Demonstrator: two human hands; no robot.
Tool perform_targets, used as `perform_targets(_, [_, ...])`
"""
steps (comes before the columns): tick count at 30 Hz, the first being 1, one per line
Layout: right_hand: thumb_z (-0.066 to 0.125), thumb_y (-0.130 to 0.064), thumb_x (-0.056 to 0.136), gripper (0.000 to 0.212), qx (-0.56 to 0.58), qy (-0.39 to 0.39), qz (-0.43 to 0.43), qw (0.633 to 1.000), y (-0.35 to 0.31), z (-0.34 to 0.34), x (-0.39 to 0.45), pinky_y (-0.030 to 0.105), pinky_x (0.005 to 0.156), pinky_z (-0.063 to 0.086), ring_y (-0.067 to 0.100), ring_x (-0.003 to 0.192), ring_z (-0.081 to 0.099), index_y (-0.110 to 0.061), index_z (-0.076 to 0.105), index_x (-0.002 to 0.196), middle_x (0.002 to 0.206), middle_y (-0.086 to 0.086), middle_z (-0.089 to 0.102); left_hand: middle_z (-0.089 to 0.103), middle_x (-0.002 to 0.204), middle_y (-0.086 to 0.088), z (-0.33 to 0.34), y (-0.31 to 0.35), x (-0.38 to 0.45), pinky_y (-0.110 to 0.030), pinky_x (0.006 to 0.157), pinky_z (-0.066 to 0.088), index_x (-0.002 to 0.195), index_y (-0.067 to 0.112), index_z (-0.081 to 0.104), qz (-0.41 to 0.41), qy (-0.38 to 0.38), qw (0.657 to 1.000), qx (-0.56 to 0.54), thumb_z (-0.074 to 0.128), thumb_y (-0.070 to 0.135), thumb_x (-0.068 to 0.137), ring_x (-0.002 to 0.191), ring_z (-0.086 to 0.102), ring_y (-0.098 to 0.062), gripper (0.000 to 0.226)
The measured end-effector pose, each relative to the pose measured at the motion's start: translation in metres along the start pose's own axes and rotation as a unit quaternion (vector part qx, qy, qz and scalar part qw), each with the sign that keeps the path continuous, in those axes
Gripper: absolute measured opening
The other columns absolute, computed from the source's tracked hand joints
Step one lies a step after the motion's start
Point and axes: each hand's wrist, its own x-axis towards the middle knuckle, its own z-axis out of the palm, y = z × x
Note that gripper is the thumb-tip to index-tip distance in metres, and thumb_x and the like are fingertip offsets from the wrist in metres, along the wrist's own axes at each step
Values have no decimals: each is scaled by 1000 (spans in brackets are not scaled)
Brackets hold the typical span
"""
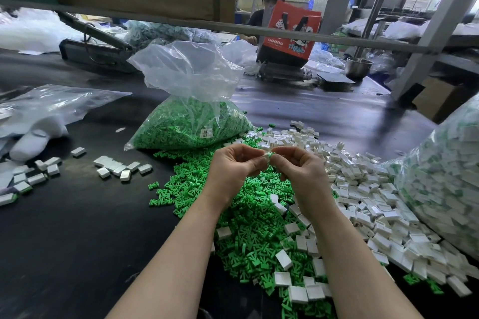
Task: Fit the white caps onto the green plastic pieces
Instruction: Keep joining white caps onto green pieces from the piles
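above the green pieces (248, 217), left hand (234, 167) and right hand (302, 172) pinch one white cap (268, 155) together with curled fingers.

We see matt green plastic pieces (246, 217) heaped on a smooth, dark, faintly shiny table (77, 228), beside glossy white plastic caps (368, 204). A clear, crinkled plastic bag (191, 101) gleams, and a polished metal bowl (359, 67) stands beyond.

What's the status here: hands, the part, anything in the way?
Left hand and right hand both pinching one white cap with a green piece, fingertip to fingertip. Held above the green pile. Nothing obstructing.
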Motion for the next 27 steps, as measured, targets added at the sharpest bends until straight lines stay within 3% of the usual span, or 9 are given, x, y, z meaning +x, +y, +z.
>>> perform_targets(6, [74, -13, 85, 5, -37, -16, 43, 998, 6, -1, 1, 17, 54, 46, 3, 57, 57, -8, 73, 86, 69, -3, 70, 73, 83, -18, -1, -2, 1, -26, 70, 59, 85, 2, 71, 8, 8, 999, 47, 74, -6, 78, 74, 70, -22, 11])
perform_targets(14, [77, -12, 82, 10, -46, -37, 80, 995, 7, -1, -1, 19, 54, 46, 3, 57, 60, -15, 72, 75, 65, -2, 71, 74, 78, -13, -5, -12, -1, -30, 70, 60, 81, 7, 73, 15, 12, 997, 80, 77, -4, 76, 74, 72, -25, 13])
perform_targets(22, [81, -14, 78, 10, -93, -61, 65, 992, 3, -4, -5, 13, 55, 48, 4, 59, 64, -13, 72, 74, 68, 2, 72, 74, 78, -12, -3, -11, -4, -34, 75, 61, 77, 13, 73, 31, -12, 990, 138, 76, -5, 77, 76, 73, -28, 18])
perform_targets(27, [81, -19, 74, 7, -15, -58, 85, 995, 2, -5, -5, 14, 55, 48, 4, 60, 63, -16, 75, 73, 70, 2, 73, 74, 76, -7, -2, -9, -4, -26, 70, 60, 83, 5, 72, 18, -2, 997, 76, 72, -10, 79, 71, 72, -17, 15])
